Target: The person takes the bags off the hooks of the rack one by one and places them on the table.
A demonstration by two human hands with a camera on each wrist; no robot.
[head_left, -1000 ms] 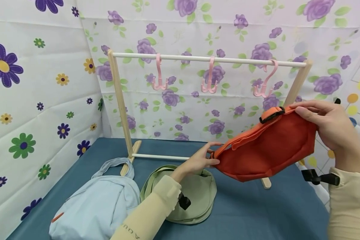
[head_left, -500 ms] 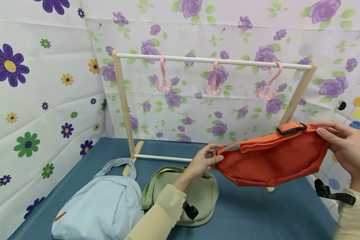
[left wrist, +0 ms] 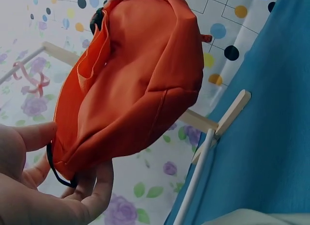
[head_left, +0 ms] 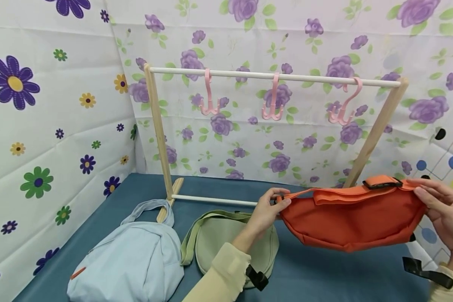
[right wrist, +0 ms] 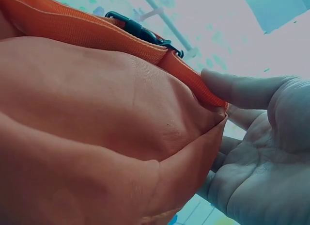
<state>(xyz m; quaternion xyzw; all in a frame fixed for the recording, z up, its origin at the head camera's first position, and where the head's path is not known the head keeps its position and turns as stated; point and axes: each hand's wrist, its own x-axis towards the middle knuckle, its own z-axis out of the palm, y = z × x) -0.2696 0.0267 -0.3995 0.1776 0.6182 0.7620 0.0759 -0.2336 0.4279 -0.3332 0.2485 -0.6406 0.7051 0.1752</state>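
An orange waist bag [head_left: 351, 222] hangs stretched between both hands above the table, its folded strap and black buckle [head_left: 382, 183] along the top edge. My left hand [head_left: 266, 214] pinches its left end, thumb in front; in the left wrist view a black loop shows by the thumb. At the other end, my right hand [head_left: 441, 205] pinches the corner beside the strap, as the right wrist view shows. Below and left of the bag lies a green bag [head_left: 226, 239], partly covered by the left forearm. Further left is a light blue backpack [head_left: 132, 256] with its handle loop up.
A rack with wooden legs [head_left: 158, 130] and a white top rail [head_left: 241, 74] stands behind. Three pink hooks hang from the rail: left [head_left: 209, 94], middle [head_left: 274, 98] and right [head_left: 345, 102]. A blue cloth [head_left: 324, 277] covers the table; flowered sheets enclose it.
Both hands have brought the orange waist bag lower and to the right in the head view. Its right end has dropped, so it hangs nearer level. The head view has also shifted slightly.
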